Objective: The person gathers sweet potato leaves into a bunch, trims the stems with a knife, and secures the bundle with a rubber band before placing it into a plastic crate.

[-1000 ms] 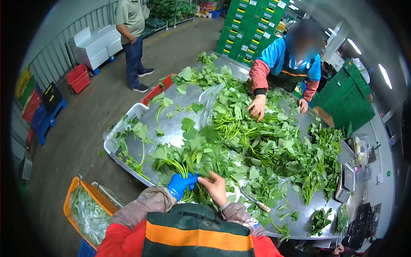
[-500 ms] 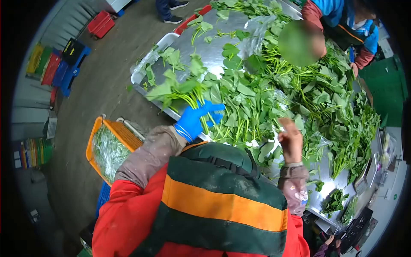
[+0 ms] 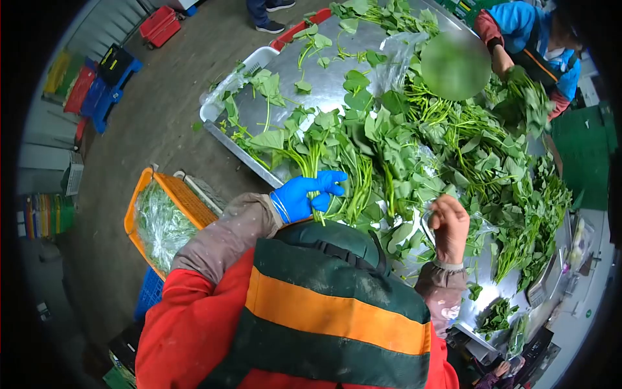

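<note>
My left hand (image 3: 307, 196), in a blue glove, is closed round the stems of a bunch of leafy greens (image 3: 311, 146); the leaves fan out away from me and the stem ends stick out below the fingers. My bare right hand (image 3: 449, 223) is raised over the near side of the metal table (image 3: 259, 162), its fingers curled towards the thumb. What those fingers hold, if anything, is too small to make out. Between and beyond my hands lies a broad heap of greens (image 3: 466, 139).
Across the table, a co-worker (image 3: 518, 39) in blue and red sleeves handles greens. An orange crate (image 3: 184, 198) with plastic-wrapped greens stands at left. A plastic bag (image 3: 392, 61) lies on the table. Another person's legs (image 3: 259, 11) stand beyond it.
My left hand has closed more round the stems, and the bunch now stands more upright. My right hand has shifted slightly towards me. The co-worker now has greens lifted at the far side.
</note>
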The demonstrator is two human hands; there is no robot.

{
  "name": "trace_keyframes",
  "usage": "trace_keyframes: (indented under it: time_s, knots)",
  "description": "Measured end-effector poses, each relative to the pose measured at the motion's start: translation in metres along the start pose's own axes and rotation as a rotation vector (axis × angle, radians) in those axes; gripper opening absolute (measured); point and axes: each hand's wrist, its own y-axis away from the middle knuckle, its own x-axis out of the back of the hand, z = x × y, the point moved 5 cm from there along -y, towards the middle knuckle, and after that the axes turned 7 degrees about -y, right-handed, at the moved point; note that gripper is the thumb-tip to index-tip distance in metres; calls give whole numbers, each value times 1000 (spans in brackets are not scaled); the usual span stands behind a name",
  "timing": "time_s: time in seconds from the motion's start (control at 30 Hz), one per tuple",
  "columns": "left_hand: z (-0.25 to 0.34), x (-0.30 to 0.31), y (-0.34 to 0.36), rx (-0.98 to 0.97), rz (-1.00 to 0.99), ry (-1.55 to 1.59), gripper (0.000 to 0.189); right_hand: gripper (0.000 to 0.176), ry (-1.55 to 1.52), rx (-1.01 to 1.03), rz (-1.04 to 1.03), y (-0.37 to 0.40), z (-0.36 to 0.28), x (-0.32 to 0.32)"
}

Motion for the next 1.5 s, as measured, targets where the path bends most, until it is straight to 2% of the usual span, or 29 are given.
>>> trace_keyframes:
  time_s: [0.03,0.07,0.13,0.17,0.2,0.27,0.3,0.33,0.4,0.43,0.5,0.53,0.6,0.63,0.67,0.73,0.77,0.8,0.93,1.07,1.1,1.2,1.23,1.27,1.33,1.37,1.5]
  knots:
    - [-2,3,-4,11,-45,62,39,8,326,31,123,-3,3,-8]
    - [-2,0,-5,10,-40,44,40,8,481,126,-1,-11,26,2]
    - [-4,-6,-11,-8,-28,16,40,15,468,-82,10,-3,30,-9]
    - [-5,-5,-12,-40,-59,1,41,20,497,-38,51,-2,33,-9]
    - [-10,-5,-10,-35,-41,7,41,28,711,57,88,-4,42,-6]
    - [-8,-6,-10,-26,-23,-8,41,34,1212,354,24,-2,58,-26]
    - [-8,-5,-9,-37,-31,-34,41,39,1311,337,-19,-7,79,-21]
    - [-8,-3,-8,-44,-11,-29,41,36,1477,294,-61,-9,95,-13]
    - [-5,1,-6,-69,29,-13,41,25,1248,142,-44,-18,77,-3]
    - [1,1,-3,-113,55,-30,41,20,627,-113,79,-9,43,-14]
    - [4,4,0,-144,119,-33,41,20,337,92,103,2,-24,-17]
    - [9,4,-1,-163,141,-42,41,22,96,118,27,1,-34,-14]
    - [9,-3,-3,-190,89,-54,40,23,346,26,21,-4,-27,-22]
    - [10,-8,-4,-192,91,-74,38,22,466,73,25,2,-32,-28]
    - [13,-14,-6,-200,96,-88,36,18,471,168,59,9,-45,-33]
    - [14,-28,-5,-244,94,-121,34,15,690,478,209,16,-56,-44]
    - [14,-35,-10,-261,90,-144,35,17,924,781,196,10,-46,-49]
    - [15,-41,-15,-282,85,-171,36,23,1097,889,129,6,-32,-58]
    - [14,-56,-31,-268,107,-276,23,34,1306,983,-80,14,12,-100]
    - [11,-36,-31,-263,212,-264,19,36,1310,905,-168,19,39,-113]
    - [8,-29,-32,-264,269,-290,22,40,1354,804,-217,19,41,-114]
    - [16,-27,-26,-328,270,-409,28,43,647,254,-260,3,60,-90]
    - [15,-25,-26,-311,272,-416,30,46,207,-161,-217,-2,69,-77]
    - [15,-27,-25,-317,277,-463,30,40,15,-295,-214,-7,73,-73]
    - [17,-32,-22,-326,287,-558,30,31,272,-187,-198,-9,77,-76]
    - [16,-32,-22,-318,286,-600,30,20,257,-112,-157,-6,73,-86]
    - [29,-8,-22,-374,384,-487,30,11,148,16,-186,-3,61,-82]
